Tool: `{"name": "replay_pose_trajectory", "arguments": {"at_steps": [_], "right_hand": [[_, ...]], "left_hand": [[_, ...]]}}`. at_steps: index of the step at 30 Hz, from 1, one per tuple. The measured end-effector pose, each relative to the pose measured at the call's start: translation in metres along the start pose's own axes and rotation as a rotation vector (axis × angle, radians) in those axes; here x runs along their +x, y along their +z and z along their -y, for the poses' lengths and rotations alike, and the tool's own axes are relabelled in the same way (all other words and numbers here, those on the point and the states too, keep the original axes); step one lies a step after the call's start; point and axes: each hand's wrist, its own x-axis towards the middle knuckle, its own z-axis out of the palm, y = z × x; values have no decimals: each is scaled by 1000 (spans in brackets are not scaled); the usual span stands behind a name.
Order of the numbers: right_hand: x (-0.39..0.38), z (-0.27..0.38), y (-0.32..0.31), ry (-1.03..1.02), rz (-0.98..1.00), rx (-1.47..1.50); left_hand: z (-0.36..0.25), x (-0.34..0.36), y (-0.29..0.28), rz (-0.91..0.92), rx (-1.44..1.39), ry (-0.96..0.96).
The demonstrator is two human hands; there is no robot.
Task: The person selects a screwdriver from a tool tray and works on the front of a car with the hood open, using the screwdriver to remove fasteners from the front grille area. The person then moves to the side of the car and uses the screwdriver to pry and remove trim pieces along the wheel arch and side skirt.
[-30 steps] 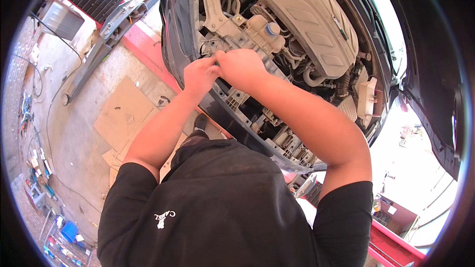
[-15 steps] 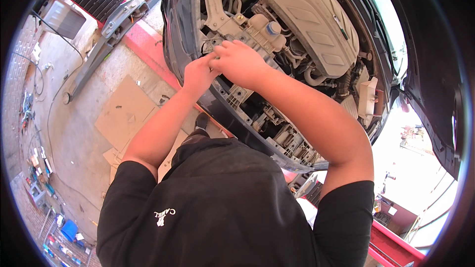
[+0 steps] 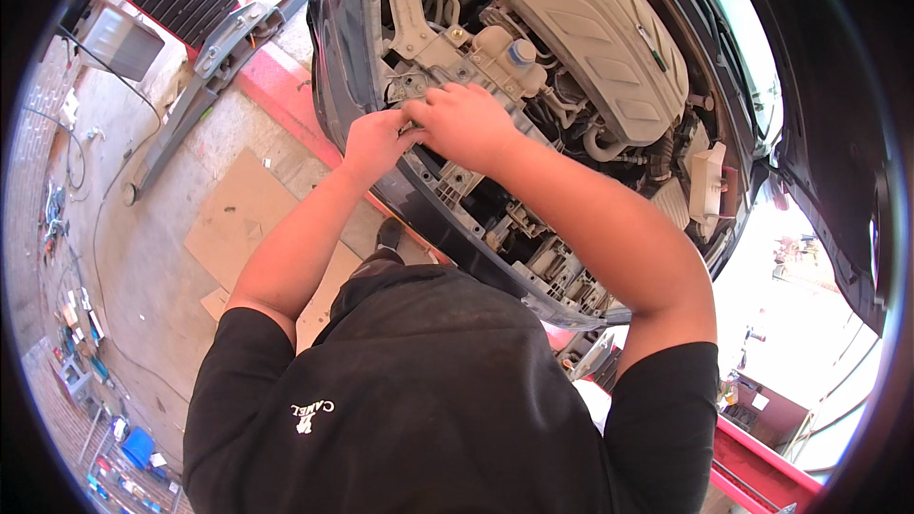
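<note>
Both my hands meet over the front edge of a car's dusty engine bay. The fingertips of my left hand (image 3: 374,145) are closed and touch those of my right hand (image 3: 465,126), whose fingers are bent inward. Whatever sits between them is hidden by the fingers. Beneath and around the hands lies the front crossmember (image 3: 411,30), coated in dust. Just beyond my right hand is a plastic fluid reservoir (image 3: 497,52) with a blue cap (image 3: 522,51). The dark bumper (image 3: 430,219) curves below my wrists.
A large engine cover (image 3: 598,48) lies farther back, under the raised hood (image 3: 828,133). To the left, a lift arm (image 3: 186,109) and a red lift beam (image 3: 286,95) stand beside the car. Cardboard (image 3: 243,214) and a blue container (image 3: 136,447) are on the floor.
My hands stay together at the same spot. The left hand and forearm have shifted slightly left, and the fingers have changed position a little.
</note>
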Motion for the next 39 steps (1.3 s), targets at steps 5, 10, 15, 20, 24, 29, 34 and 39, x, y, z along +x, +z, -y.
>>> {"name": "replay_pose_trajectory", "arguments": {"at_steps": [5,10,15,20,24,29,34,39], "right_hand": [[8,5,11,52,36,79],[-3,-9,17,-144,-199,-44],[0,13,6,184,-108,61],[8,18,4,349,78,215],[2,8,23,57,-140,125],[-1,8,5,20,-59,56],[1,8,24,45,-125,68],[-1,-2,32,-67,-259,99]], "left_hand": [[-2,1,5,-30,-34,-110],[11,-6,-4,20,165,-157],[22,-3,10,56,308,-125],[31,8,27,86,326,-118],[41,16,36,146,325,-161],[21,17,28,176,261,-203],[25,10,32,170,184,-81],[10,3,15,46,37,-57]]}}
